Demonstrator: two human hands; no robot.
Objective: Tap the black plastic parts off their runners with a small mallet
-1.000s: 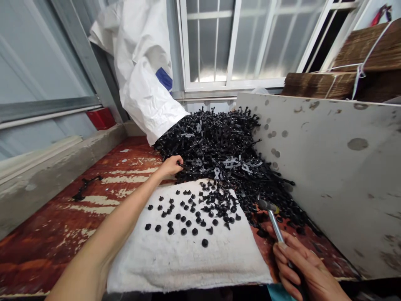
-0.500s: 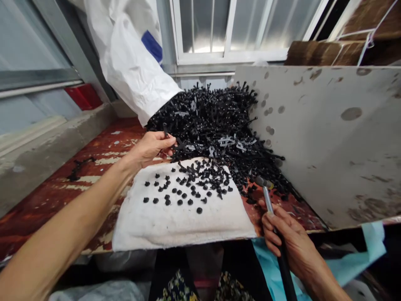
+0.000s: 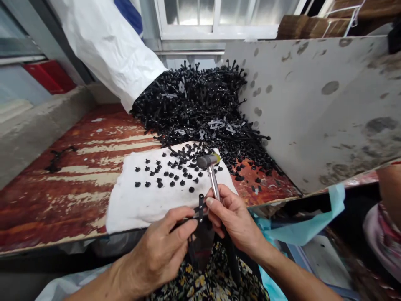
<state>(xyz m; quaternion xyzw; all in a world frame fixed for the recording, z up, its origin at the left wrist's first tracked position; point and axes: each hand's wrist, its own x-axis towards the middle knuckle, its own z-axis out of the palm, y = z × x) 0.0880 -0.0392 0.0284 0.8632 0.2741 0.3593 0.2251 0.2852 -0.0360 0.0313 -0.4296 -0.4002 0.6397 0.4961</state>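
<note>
My left hand (image 3: 166,244) pinches a black plastic linked piece (image 3: 201,209) with small round ends, held just off the table's front edge. Wrapped round a small mallet (image 3: 213,179) is my right hand (image 3: 233,213); its silver shaft points up and its head is grey and black with a yellow face. My right thumb and fingertips come close to the black piece, and I cannot tell if they touch it. Beyond the hands, many small black round studs (image 3: 182,182) are spread on a folded white cloth (image 3: 134,209).
A large heap of black plastic parts (image 3: 194,104) spills from a white sack (image 3: 115,54) at the back. A stained grey board (image 3: 313,104) stands along the right. Loose black pieces (image 3: 58,159) lie on the worn red table (image 3: 84,184). Part of another person (image 3: 387,225) shows at far right.
My left hand has come from the heap's edge to the table front, carrying a black piece. My right hand has moved left with the mallet, bringing both hands together. The view has shifted.
</note>
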